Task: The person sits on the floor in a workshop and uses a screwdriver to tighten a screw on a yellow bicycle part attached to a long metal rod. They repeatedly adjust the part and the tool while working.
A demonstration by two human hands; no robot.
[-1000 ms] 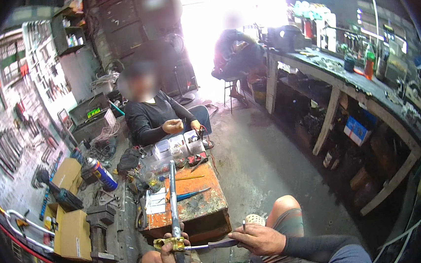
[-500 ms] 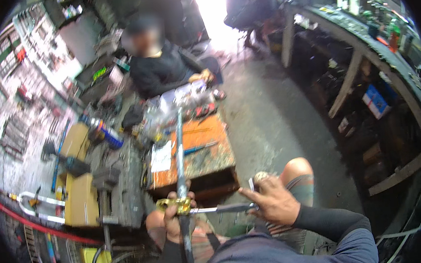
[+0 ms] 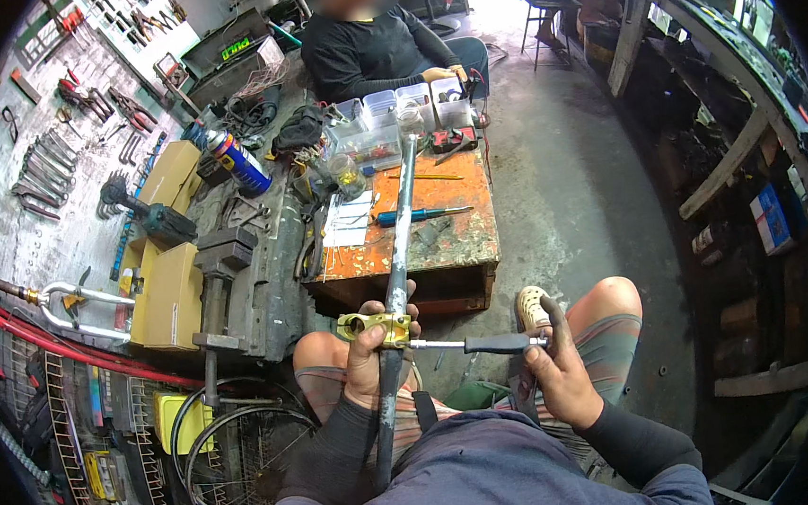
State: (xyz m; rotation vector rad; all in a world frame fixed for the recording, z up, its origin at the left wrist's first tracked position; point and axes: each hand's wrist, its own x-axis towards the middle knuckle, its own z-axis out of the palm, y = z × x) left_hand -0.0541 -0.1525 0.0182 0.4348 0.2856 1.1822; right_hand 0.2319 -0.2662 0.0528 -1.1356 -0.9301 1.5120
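My left hand (image 3: 368,358) is closed around a gold handlebar stem (image 3: 393,329), which sits on a long, worn metal tube (image 3: 406,224). The tube slants from my lap up past the orange bench. From the stem's right side a driver with a black handle (image 3: 495,344) and bright shaft sticks out level. At the handle's far end is my right hand (image 3: 566,377), index finger stretched upward and thumb just below the handle. Its fingers are apart and seem only to touch the handle's tip; the other fingers are partly hidden.
An orange bench (image 3: 466,195) ahead bears a blue screwdriver (image 3: 411,216), paper and clear bins (image 3: 380,109). A person in black (image 3: 365,56) sits behind it. To the left are a vise (image 3: 224,257), cardboard boxes (image 3: 165,290) and a wheel (image 3: 221,457); wooden shelving (image 3: 724,161) stands right.
My view has shifted, so the scene sits lower and further right. My right hand has turned from back-up over the handle's end to thumb-side with the index finger raised. My left hand still grips the stem.
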